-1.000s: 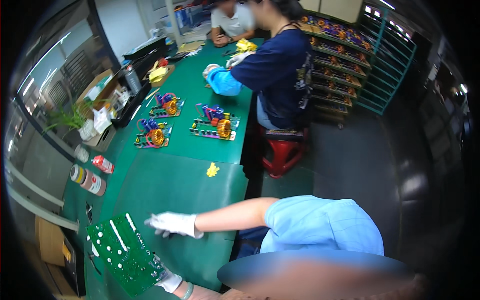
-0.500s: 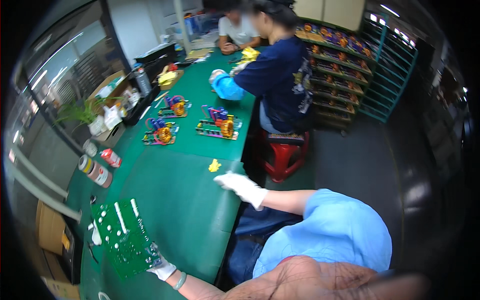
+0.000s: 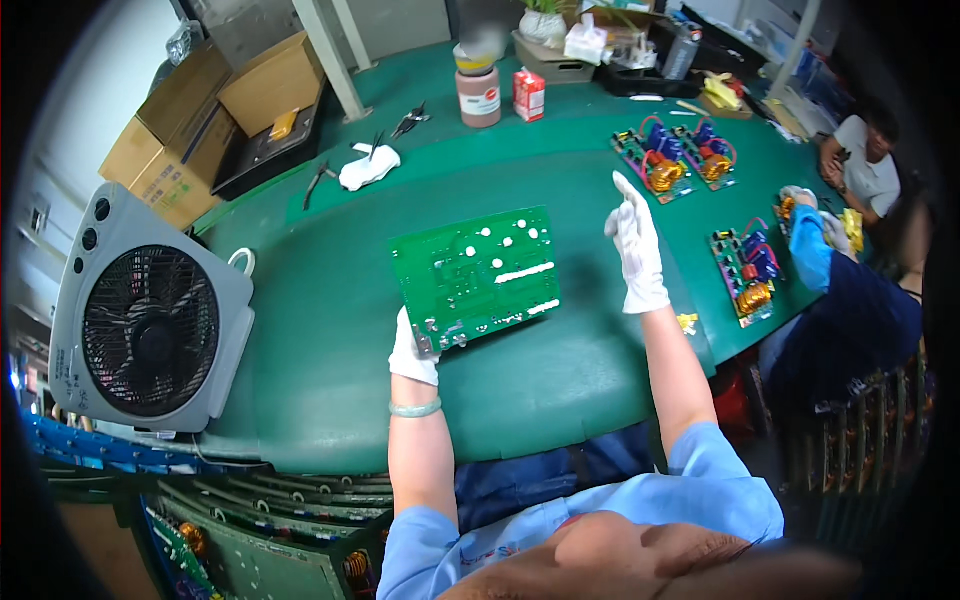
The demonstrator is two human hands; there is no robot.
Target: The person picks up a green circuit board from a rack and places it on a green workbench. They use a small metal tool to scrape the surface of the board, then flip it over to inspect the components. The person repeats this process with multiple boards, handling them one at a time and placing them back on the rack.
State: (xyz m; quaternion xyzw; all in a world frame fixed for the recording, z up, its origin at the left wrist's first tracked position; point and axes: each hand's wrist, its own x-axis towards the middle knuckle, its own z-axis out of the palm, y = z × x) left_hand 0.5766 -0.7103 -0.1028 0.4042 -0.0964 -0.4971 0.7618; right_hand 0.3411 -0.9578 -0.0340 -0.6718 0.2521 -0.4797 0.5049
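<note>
- Green circuit board [image 3: 475, 280]: in the middle of the frame, seemingly raised over the green mat [image 3: 560, 400], with the face carrying white strips [image 3: 525, 273] and white blobs turned to the camera.
- Its long axis runs across the frame from left to right, the right end a little higher; the strips sit toward that end, on about the same slope.
- The left hand [image 3: 410, 362] is the nearer one, in contact at the board's lower left corner. From there the board stretches up and to the right. The right hand [image 3: 639, 252] is beyond the board's right edge, apart from it, with mat showing between.
- Left hand: white-gloved, gripping the board by that corner. The board hides most of its fingers, so I cannot tell how they are bent behind it.
- Right hand: also white-gloved, with nothing visible in it. Its fingers are extended toward the top of the frame, close together rather than fanned out. Whether it touches the mat, I cannot tell.
- Near the right forearm, small yellow pieces [image 3: 687, 323] lie on its right; farther right is a component-laden board [image 3: 745, 280], with two similar ones at upper right.
- Upper left: a crumpled white cloth [image 3: 368, 170]. Far left: a grey box fan [image 3: 150, 325].
</note>
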